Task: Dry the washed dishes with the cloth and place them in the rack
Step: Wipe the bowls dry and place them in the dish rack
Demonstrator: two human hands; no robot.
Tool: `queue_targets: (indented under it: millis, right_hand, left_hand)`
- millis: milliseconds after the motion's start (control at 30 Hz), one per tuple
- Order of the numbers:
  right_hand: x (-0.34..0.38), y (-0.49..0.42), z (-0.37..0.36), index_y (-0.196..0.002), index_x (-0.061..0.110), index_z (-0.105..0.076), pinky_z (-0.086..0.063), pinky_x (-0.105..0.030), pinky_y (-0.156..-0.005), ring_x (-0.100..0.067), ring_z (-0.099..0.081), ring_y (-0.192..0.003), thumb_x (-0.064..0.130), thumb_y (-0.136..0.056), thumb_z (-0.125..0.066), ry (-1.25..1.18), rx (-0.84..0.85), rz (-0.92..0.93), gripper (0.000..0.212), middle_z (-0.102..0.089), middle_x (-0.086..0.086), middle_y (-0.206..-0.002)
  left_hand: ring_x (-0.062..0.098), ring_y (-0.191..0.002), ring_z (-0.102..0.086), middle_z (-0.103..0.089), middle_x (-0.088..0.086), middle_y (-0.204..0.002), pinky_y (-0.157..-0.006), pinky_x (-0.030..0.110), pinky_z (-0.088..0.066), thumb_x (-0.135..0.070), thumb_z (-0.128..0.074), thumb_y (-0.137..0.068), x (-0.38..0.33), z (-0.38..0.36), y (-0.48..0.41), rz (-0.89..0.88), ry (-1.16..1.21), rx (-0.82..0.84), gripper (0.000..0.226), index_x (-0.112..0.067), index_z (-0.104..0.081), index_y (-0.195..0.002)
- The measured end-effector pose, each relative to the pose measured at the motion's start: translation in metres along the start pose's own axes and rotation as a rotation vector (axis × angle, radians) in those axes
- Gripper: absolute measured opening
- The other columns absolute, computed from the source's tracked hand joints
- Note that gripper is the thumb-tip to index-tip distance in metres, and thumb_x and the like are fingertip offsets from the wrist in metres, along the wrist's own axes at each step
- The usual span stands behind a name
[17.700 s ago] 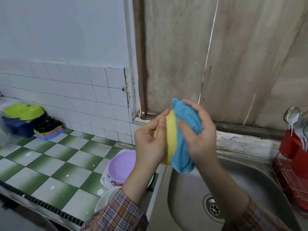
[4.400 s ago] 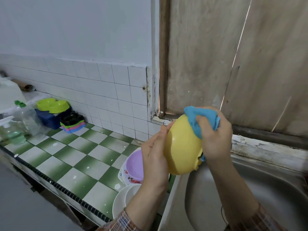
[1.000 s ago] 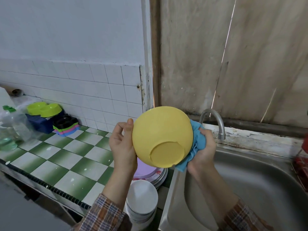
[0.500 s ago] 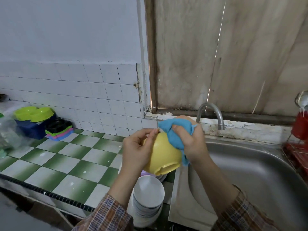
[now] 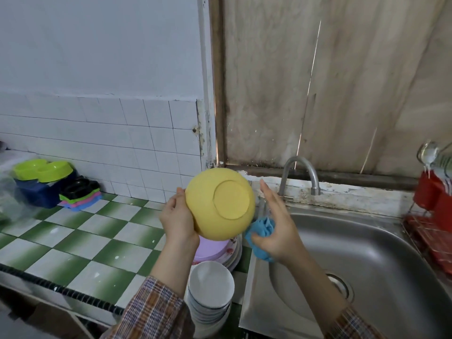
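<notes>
Fingers of the left hand grip the yellow bowl, base toward the camera, left of the sink; those of the right hand clutch the blue cloth over its rim.

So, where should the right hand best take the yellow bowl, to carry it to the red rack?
Probably the rim on its right edge, coming from the right. The yellow bowl is turned base toward the camera, its wall round and smooth, so only the rim gives a hold; the left hand grips the left edge. The right hand, holding the blue cloth, is nearest that side.
</notes>
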State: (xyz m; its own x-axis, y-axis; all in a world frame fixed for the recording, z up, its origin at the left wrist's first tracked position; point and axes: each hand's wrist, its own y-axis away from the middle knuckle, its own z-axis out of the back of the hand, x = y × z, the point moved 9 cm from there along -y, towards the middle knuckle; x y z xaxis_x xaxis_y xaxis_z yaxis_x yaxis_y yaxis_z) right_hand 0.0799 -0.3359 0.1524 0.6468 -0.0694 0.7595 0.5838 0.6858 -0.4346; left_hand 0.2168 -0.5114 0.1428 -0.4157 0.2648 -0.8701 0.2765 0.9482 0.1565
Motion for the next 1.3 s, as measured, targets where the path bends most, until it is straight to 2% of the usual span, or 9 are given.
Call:
queue_targets:
  millis: [133, 300, 433, 667, 767, 867, 1000, 1133, 1300]
  right_hand:
    - [0.004, 0.011, 0.028, -0.152, 0.045, -0.006, -0.033, -0.038, -0.114, -0.003, -0.021, -0.145, 0.029, -0.068, -0.070, 0.018, -0.012, 0.049, 0.107, -0.021, 0.020, -0.157]
    - [0.001, 0.037, 0.082, -0.147, 0.051, -0.007, -0.025, -0.024, -0.114, 0.007, -0.021, -0.141, 0.023, -0.066, -0.086, -0.024, -0.030, -0.006, 0.116, -0.021, 0.025, -0.153]
    - [-0.002, 0.064, 0.139, -0.139, 0.057, -0.016, -0.027, -0.026, -0.114, 0.013, -0.024, -0.136, 0.016, -0.066, -0.088, -0.049, -0.170, -0.044, 0.111, -0.025, 0.032, -0.147]
    - [-0.017, 0.134, 0.256, -0.146, 0.045, -0.024, -0.033, -0.021, -0.109, 0.019, -0.031, -0.128, 0.016, -0.065, -0.089, -0.034, -0.318, -0.097, 0.107, -0.032, 0.035, -0.140]
    - [-0.025, 0.165, 0.295, -0.141, 0.051, -0.023, -0.031, -0.005, -0.098, 0.027, -0.030, -0.122, 0.018, -0.065, -0.089, 0.026, -0.374, -0.099, 0.105, -0.031, 0.040, -0.136]
    - [-0.039, 0.204, 0.335, -0.138, 0.053, -0.025, -0.031, -0.011, -0.103, 0.024, -0.030, -0.124, 0.020, -0.063, -0.089, 0.055, -0.450, -0.132, 0.104, -0.032, 0.042, -0.135]
    - [-0.055, 0.251, 0.376, -0.144, 0.042, -0.027, -0.027, 0.006, -0.091, 0.028, -0.032, -0.118, 0.032, -0.063, -0.086, 0.096, -0.547, -0.199, 0.100, -0.034, 0.039, -0.133]
    - [-0.072, 0.293, 0.413, -0.149, 0.034, -0.028, -0.029, 0.005, -0.089, 0.011, -0.036, -0.124, 0.045, -0.058, -0.089, 0.146, -0.640, -0.282, 0.110, -0.042, 0.028, -0.136]
    - [-0.096, 0.335, 0.465, -0.139, 0.048, -0.022, -0.032, -0.008, -0.092, 0.007, -0.035, -0.123, 0.046, -0.058, -0.083, 0.279, -0.765, -0.396, 0.101, -0.039, 0.028, -0.135]
  left_hand:
    - [0.015, -0.075, -0.061, -0.069, -0.006, -0.085, -0.054, 0.024, -0.052, -0.027, -0.051, -0.100, 0.006, -0.035, 0.029, -0.019, 0.027, 0.107, 0.023, -0.021, -0.066, -0.083]
    - [0.021, -0.102, -0.064, -0.071, 0.001, -0.109, -0.085, 0.038, -0.054, -0.043, -0.051, -0.096, 0.016, -0.075, 0.073, -0.089, -0.054, 0.241, 0.026, -0.027, -0.071, -0.095]
    - [0.014, -0.127, -0.045, -0.042, -0.004, -0.140, -0.112, 0.036, -0.034, -0.077, -0.067, -0.063, 0.032, -0.132, 0.126, -0.197, -0.319, 0.576, 0.085, -0.038, -0.048, -0.136]
    - [-0.016, -0.115, -0.012, -0.006, 0.000, -0.143, -0.102, 0.000, -0.012, -0.064, -0.088, -0.031, 0.060, -0.212, 0.247, -0.579, -0.603, 0.933, 0.137, -0.053, -0.006, -0.141]
    - [-0.014, -0.121, -0.009, -0.004, -0.003, -0.147, -0.110, 0.017, -0.010, -0.057, -0.093, -0.029, 0.083, -0.236, 0.284, -0.584, -0.610, 1.013, 0.138, -0.055, -0.011, -0.140]
    - [0.007, -0.139, -0.009, -0.008, -0.012, -0.147, -0.115, 0.032, -0.015, -0.059, -0.091, -0.029, 0.113, -0.262, 0.328, -0.621, -0.633, 1.110, 0.131, -0.060, -0.013, -0.135]
    - [0.007, -0.135, -0.014, -0.020, -0.016, -0.145, -0.112, 0.034, -0.018, -0.065, -0.081, -0.032, 0.149, -0.292, 0.379, -0.635, -0.656, 1.262, 0.125, -0.051, -0.017, -0.139]
    - [0.006, -0.134, -0.011, -0.018, -0.009, -0.149, -0.117, 0.043, -0.019, -0.043, -0.097, -0.035, 0.189, -0.323, 0.423, -0.640, -0.760, 1.378, 0.138, -0.037, -0.017, -0.148]
    - [0.010, -0.135, -0.002, -0.006, -0.012, -0.142, -0.117, 0.049, -0.016, -0.049, -0.095, -0.037, 0.236, -0.365, 0.481, -0.651, -0.815, 1.520, 0.135, -0.054, -0.006, -0.138]
